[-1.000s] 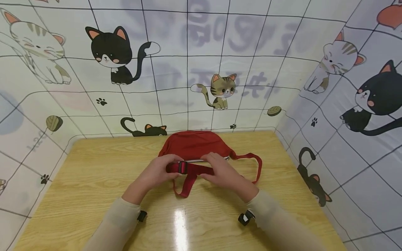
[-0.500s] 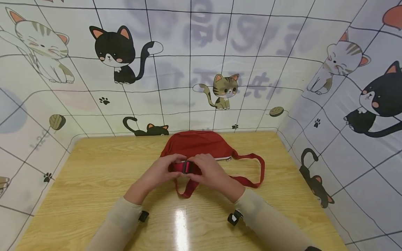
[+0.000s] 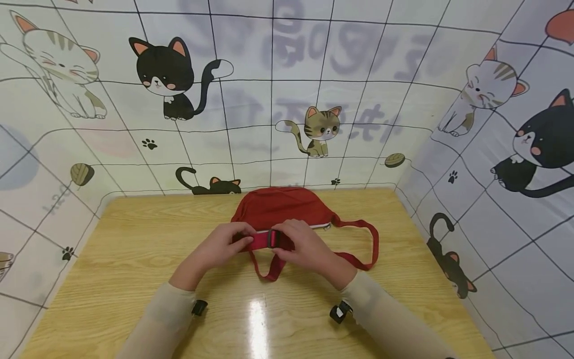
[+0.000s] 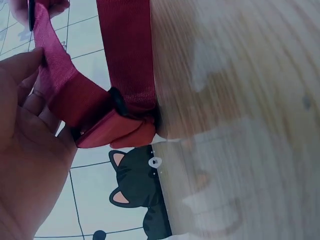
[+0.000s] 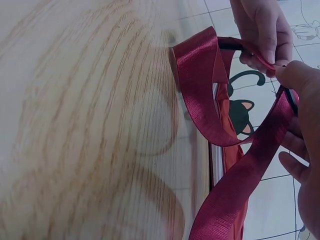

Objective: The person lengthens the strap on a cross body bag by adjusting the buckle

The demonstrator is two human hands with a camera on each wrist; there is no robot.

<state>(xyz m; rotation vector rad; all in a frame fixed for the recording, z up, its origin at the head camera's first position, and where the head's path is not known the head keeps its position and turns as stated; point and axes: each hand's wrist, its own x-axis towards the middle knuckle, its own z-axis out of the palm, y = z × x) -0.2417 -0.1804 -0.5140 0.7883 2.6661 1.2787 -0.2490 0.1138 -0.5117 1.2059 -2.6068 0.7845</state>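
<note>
Here both hands [image 3: 264, 247] pinch strap [image 3: 260, 241] beside red bag [image 3: 280, 207].

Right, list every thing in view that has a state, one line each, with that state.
red fabric waist bag: lying flat on the wooden table, zip state unclear.
red webbing strap: held up between both hands, slack loop hanging below.
black plastic slider buckle: threaded on the strap.
left hand: pinches the strap.
right hand: grips the strap at the buckle.
</note>
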